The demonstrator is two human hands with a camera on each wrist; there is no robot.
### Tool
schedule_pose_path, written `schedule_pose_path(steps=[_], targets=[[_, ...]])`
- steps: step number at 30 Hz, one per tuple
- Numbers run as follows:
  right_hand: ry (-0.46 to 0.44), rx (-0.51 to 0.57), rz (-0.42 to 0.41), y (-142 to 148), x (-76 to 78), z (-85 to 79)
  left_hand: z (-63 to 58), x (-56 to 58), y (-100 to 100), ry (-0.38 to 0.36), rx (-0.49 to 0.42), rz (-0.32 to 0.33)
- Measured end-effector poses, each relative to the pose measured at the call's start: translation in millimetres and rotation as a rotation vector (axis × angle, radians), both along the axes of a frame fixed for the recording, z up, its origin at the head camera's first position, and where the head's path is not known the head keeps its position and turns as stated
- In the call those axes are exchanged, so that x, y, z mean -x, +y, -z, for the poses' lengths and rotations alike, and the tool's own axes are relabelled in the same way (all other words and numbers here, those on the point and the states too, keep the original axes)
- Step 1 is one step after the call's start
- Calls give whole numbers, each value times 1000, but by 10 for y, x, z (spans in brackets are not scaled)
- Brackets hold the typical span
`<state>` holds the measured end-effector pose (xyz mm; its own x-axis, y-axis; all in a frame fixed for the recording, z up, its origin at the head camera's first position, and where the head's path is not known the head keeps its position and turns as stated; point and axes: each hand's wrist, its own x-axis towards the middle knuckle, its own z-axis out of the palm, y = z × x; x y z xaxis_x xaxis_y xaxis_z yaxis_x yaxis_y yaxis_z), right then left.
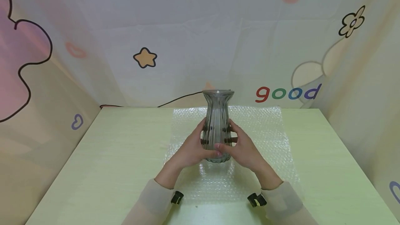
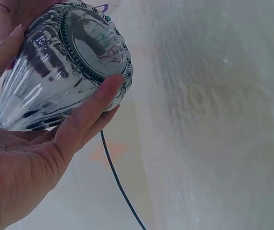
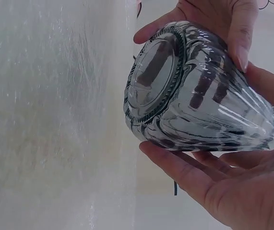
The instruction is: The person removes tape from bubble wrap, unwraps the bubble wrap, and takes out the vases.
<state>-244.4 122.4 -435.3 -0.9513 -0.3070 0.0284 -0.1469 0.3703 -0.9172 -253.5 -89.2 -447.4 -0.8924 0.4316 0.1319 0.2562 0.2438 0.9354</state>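
A grey-tinted, ribbed glass vase (image 1: 216, 114) with a flared rim stands upright between both hands, in the middle of the head view. My left hand (image 1: 190, 148) grips its left side, thumb across the front and fingers round the back. From the other side my right hand (image 1: 245, 147) holds it the same way, the two thumbs meeting low on the front. Both wrist views show the underside of the vase (image 2: 96, 43) raised off the surface, its round base (image 3: 153, 72) facing the camera. Parts of the fingers show through the glass.
Under the vase a sheet of bubble wrap (image 1: 262, 169) lies flat on the pale green table (image 1: 118, 155). A printed cloth (image 1: 187, 44) hangs behind the table and at both sides. A thin dark cord (image 1: 181, 97) runs along the back. Each sleeve cuff has a black clip (image 1: 177, 197) near it.
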Motion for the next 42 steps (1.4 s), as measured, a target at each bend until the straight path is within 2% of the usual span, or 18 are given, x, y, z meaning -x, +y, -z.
schedule_pose_path(steps=[10, 13, 17, 26, 34, 42], targets=[[18, 37, 47, -31, -9, 30, 32, -11, 63, 75, -21, -24], [26, 56, 48, -45, -8, 41, 32, -19, 76, 77, -8, -40], [20, 83, 54, -69, -12, 43, 30, -34, 83, 74, 27, -69], [30, 100, 90, -112, -24, 43, 57, -47, 120, 133, 90, -113], [99, 64, 127, -161, -48, 11, 63, -68, 163, 211, 173, -183], [159, 67, 135, -181, -55, 15, 24, -105, 182, 254, 245, -234]])
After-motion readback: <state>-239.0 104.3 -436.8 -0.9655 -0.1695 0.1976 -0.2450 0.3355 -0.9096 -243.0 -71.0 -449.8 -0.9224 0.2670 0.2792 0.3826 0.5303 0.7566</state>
